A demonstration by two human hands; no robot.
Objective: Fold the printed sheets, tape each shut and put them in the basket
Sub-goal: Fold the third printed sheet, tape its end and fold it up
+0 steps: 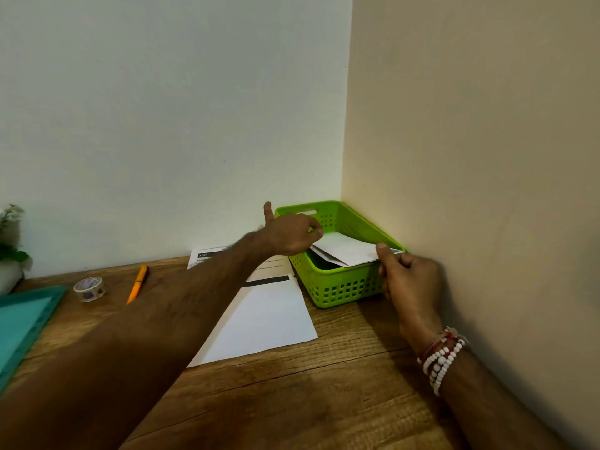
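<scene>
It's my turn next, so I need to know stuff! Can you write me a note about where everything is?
Left hand and right hand each pinch an end of the folded sheet, held over the green basket.
Done: that sheet is folded; its tape cannot be seen.
Left: let go, then fold and tape the flat sheets on the table.
Tape roll sits far left.

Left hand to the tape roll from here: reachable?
Probably yes, once it lets go. The left hand pinches the folded sheet over the green basket; the tape roll lies uncovered on the wooden desk to its left, with only the orange pen between.
</scene>
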